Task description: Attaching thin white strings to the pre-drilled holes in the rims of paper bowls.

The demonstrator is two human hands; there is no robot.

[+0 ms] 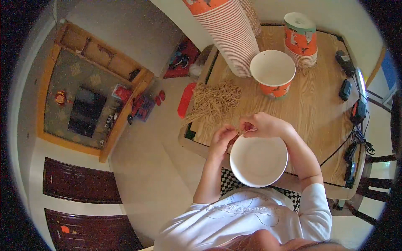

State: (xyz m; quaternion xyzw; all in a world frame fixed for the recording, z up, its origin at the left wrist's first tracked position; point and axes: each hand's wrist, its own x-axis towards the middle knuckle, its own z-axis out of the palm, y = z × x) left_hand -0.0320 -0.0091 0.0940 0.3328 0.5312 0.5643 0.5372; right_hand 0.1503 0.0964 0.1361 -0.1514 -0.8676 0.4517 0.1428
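A white-lined paper bucket [258, 162] is tilted at the near table edge, in front of my body, its open mouth showing. At its far left rim my left hand [223, 139] is closed in a pinch on a short piece of tan twine. My right hand [264, 124] is closed beside it, fingertips curled on the same twine, which shows as a small knot-like bit between the hands. Just beyond them lies a loose heap of tan twine [215, 100]. The bucket's outer side is mostly hidden.
An upright orange-printed paper bucket [273, 69] stands beyond my right hand. A tall nested bucket stack [228, 37] rises behind the twine; a shorter upside-down stack [300, 39] is farther right. Along the right table edge lie black adapters [358, 112] and cables. A red stool [186, 100] is left of the table.
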